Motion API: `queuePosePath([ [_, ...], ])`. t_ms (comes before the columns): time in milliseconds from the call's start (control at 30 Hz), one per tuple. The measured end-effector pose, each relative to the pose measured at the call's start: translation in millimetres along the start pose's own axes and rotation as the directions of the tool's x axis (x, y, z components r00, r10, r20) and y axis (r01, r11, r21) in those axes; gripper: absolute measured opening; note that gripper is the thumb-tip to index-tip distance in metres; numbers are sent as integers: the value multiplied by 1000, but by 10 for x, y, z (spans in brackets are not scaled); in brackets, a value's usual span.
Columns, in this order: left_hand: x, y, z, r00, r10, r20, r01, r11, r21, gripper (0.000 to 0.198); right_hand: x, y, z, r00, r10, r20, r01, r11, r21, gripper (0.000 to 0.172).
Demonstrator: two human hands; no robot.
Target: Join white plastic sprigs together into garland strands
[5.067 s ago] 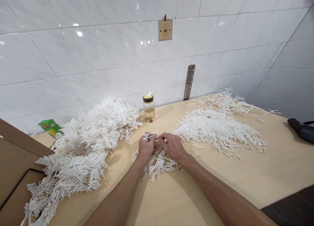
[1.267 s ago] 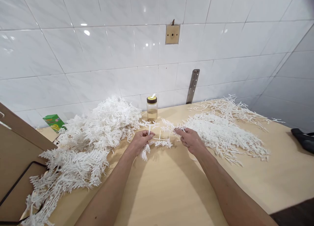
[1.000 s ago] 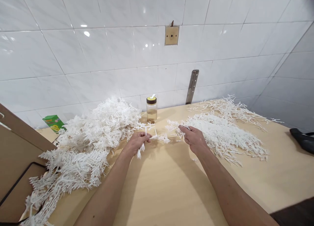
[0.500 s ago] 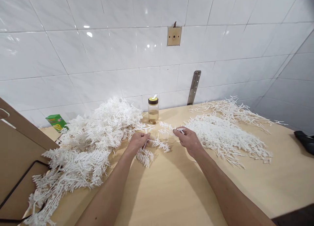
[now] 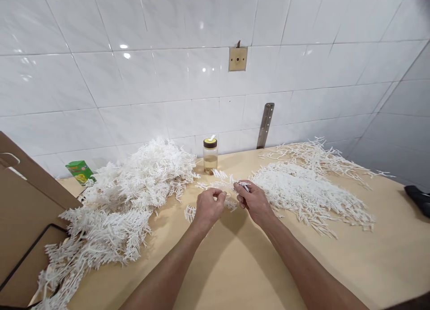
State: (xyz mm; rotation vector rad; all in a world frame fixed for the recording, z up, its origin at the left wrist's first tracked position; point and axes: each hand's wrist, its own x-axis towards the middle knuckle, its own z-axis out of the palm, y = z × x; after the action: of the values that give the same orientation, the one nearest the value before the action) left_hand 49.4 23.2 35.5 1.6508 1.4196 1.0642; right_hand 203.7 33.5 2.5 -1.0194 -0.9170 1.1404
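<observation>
My left hand (image 5: 211,207) is closed in a pinch on a white plastic sprig (image 5: 190,213), whose comb-like side branches show past the hand; the stem itself is mostly hidden by the fingers. Just to the right, my right hand (image 5: 255,202) is closed around several small white plastic pieces (image 5: 244,184) that stick out between thumb and fingers. The two hands are close together but apart. Loose white bits (image 5: 220,174) lie on the table beyond them. A big heap of branched white sprigs (image 5: 134,189) spreads on the left, and a flatter pile of small white pieces (image 5: 305,193) on the right.
Bare white stems (image 5: 319,157) lie at the back right. A jar with liquid (image 5: 210,160) stands by the tiled wall, near a metal strip (image 5: 265,125). At left are a green box (image 5: 80,171) and a cardboard box (image 5: 30,211); a black object (image 5: 417,200) is at right.
My left hand has moved right, towards my right hand, and turned so its back faces me more. My right hand has shifted slightly, still holding small pieces. The view has tilted up a little.
</observation>
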Motion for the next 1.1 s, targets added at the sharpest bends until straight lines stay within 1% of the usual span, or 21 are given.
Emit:
queuePosePath([
  [67,-4,-16,21,994,-91,59,98,988,-117,28,-14,0,24,999,32,39,-35,998,59,44],
  [100,1,-25,25,991,-112,74,123,979,-165,35,-23,3,38,997,46,66,-52,995,84,44],
  [167,18,-38,25,990,-118,82,135,959,-249,44,-44,12,68,989,76,129,-90,990,111,44],
  [267,46,-43,9,990,-114,82,137,905,-402,42,-79,21,111,973,104,205,-129,985,112,43],
  [367,66,-39,-22,993,-94,75,119,836,-535,40,-107,23,142,963,125,240,-151,984,93,41],
  [433,76,-37,-41,992,-97,76,124,809,-575,40,-118,27,158,958,138,252,-160,985,70,40],
  [533,90,-39,-53,990,-127,62,139,794,-592,40,-134,40,188,948,160,273,-174,985,25,40],
  [633,114,-45,-67,993,-121,19,110,815,-570,39,-164,46,226,937,174,303,-171,985,-38,39],
  [733,150,-57,-122,997,-32,-72,-4,892,-452,34,-202,32,223,919,195,343,-137,973,-185,41],
  [800,180,-67,-185,991,42,-124,-77,955,-288,29,-211,16,168,871,256,419,-109,933,-344,42],
  [867,210,-76,-253,984,75,-159,-91,991,-95,25,-192,0,69,801,326,502,-66,882,-467,40],
  [900,223,-80,-281,981,97,-170,-102,994,-23,23,-169,-8,10,782,338,524,-37,864,-502,39],
  [933,234,-83,-302,979,114,-166,-112,993,25,21,-137,-15,-53,792,321,520,3,849,-528,36],
  [967,242,-86,-314,981,124,-151,-118,992,46,20,-97,-22,-115,834,267,483,57,829,-557,33],
  [1000,246,-90,-316,984,129,-126,-125,991,38,20,-51,-31,-177,894,182,409,121,782,-612,29],
  [1033,247,-95,-309,988,125,-93,-125,992,7,20,-4,-43,-236,947,74,311,170,707,-686,25],
  [1067,245,-101,-294,992,117,-55,-119,992,-44,22,42,-59,-294,977,-40,208,188,617,-764,20],
  [1100,240,-110,-273,994,104,-17,-105,989,-104,24,82,-81,-349,983,-139,120,176,530,-829,15],
])
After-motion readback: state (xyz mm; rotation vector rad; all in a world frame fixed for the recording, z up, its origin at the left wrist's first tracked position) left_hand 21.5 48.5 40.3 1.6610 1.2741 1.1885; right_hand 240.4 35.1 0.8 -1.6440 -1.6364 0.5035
